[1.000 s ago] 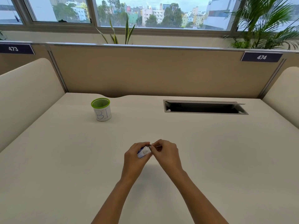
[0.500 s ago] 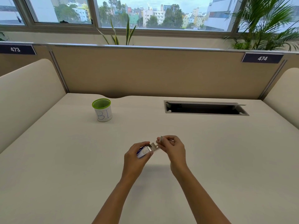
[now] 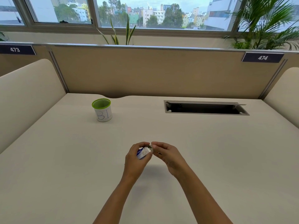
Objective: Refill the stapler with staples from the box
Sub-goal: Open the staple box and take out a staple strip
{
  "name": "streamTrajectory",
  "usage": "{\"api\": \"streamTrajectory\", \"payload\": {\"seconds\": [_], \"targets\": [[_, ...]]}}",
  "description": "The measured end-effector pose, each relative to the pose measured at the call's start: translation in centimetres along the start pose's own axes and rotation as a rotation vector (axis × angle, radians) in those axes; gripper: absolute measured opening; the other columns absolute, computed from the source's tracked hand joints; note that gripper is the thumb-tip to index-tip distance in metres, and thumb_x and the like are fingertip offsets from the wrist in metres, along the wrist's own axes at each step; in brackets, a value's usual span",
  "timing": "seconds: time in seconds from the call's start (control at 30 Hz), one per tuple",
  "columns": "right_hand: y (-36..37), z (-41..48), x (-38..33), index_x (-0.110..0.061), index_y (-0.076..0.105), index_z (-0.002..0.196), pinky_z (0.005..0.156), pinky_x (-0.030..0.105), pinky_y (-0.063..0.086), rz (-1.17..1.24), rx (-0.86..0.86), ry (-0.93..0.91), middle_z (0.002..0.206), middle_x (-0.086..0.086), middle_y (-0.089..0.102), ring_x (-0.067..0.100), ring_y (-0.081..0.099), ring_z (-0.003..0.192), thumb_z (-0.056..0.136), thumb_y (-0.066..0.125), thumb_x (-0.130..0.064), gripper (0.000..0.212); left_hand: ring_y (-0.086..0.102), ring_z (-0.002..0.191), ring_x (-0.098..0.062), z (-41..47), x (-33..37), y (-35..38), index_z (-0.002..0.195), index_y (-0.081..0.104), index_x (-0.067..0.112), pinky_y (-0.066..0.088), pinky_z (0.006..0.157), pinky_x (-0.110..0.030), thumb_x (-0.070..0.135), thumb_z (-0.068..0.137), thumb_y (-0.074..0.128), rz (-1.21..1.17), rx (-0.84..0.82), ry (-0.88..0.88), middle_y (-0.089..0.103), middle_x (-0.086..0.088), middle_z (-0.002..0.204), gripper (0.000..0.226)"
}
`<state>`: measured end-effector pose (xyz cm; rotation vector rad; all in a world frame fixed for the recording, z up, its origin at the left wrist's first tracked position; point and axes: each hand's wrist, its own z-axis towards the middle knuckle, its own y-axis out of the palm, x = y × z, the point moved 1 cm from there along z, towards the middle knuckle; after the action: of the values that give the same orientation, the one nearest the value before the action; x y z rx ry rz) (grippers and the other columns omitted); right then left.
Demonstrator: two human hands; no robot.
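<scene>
Hands meet again low over the near middle of the table (image 3: 64, 167). Half a second ago my right hand (image 3: 168, 156) had drawn away to the right, with a tray or flap pulled out of the box (image 3: 143, 153); now its fingers (image 3: 157, 145) are back at the box's open right end, pinched on something grey and shiny there. I cannot tell whether that is a strip of staples or only the tray. My left hand (image 3: 137, 159) stays wrapped around the small white and blue box, gripping it firmly and holding it just off the table.

I judge the task is at its early part: staples are being drawn from the box, none loaded. I see no stapler anywhere, which is the real obstacle; it may be out of view.

Farther off and to the left stands a green-rimmed cup (image 3: 102, 111) marked with letters, well apart from my hands. To the far right is an open cable slot (image 3: 205, 108) in the table; a loose strip could slide in there. Beyond, a partition (image 3: 145, 70) and plants close the scene.
</scene>
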<state>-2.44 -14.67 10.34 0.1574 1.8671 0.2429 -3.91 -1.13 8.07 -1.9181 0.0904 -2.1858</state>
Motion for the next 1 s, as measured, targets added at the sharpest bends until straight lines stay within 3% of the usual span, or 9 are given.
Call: {"api": "streamTrajectory", "payload": {"seconds": [0.2,0.43,0.53,0.67,1.0], "targets": [[0.16,0.06,0.18,-0.013,0.066,0.097,0.077,0.021,0.055,-0.057,0.045,-0.032,0.097,0.012,0.066,0.018,0.066,0.091,0.081,0.066,-0.002,0.019,0.06,0.101,-0.012,-0.11,0.08,0.16,0.106,0.058,0.028,0.054,0.075,-0.014,0.017,0.081,0.07,-0.015,-0.038,0.01,0.061,0.005,0.109,0.03],[0.44,0.23,0.13,-0.005,0.066,0.104,0.07,0.017,0.056,0.147,-0.008,0.069,0.094,0.009,0.071,0.012,0.069,0.082,0.083,0.066,-0.005,0.021,0.061,0.095,-0.016,-0.02,0.38,0.26,0.105,0.055,0.021,0.051,0.067,-0.009,0.024,0.08,0.07,0.007,0.005,0.03,0.061,0.001,0.102,0.029],[0.48,0.27,0.04,0.0,0.065,0.109,0.07,0.019,0.057,0.202,-0.005,0.103,0.107,0.015,0.067,0.018,0.069,0.088,0.083,0.066,-0.004,0.027,0.061,0.094,-0.018,-0.06,0.33,0.38,0.104,0.054,0.019,0.052,0.067,-0.011,0.024,0.081,0.069,0.012,0.023,0.034,0.06,0.0,0.101,0.027],[0.56,0.19,0.13,-0.003,0.068,0.101,0.067,0.018,0.057,0.211,-0.005,0.105,0.124,0.018,0.058,0.02,0.068,0.093,0.084,0.066,-0.006,0.017,0.06,0.094,-0.019,0.01,0.27,0.57,0.103,0.053,0.018,0.052,0.067,-0.013,0.02,0.082,0.069,0.029,0.033,0.051,0.06,-0.003,0.101,0.026],[0.24,0.44,0.44,-0.01,0.07,0.09,0.064,0.017,0.056,0.108,0.037,0.04,0.091,0.009,0.072,0.014,0.071,0.081,0.081,0.066,0.0,0.013,0.06,0.094,-0.013,-0.05,0.28,0.69,0.107,0.05,0.021,0.053,0.07,-0.012,0.019,0.083,0.068,0.014,-0.038,0.031,0.057,0.004,0.102,0.03]]}}
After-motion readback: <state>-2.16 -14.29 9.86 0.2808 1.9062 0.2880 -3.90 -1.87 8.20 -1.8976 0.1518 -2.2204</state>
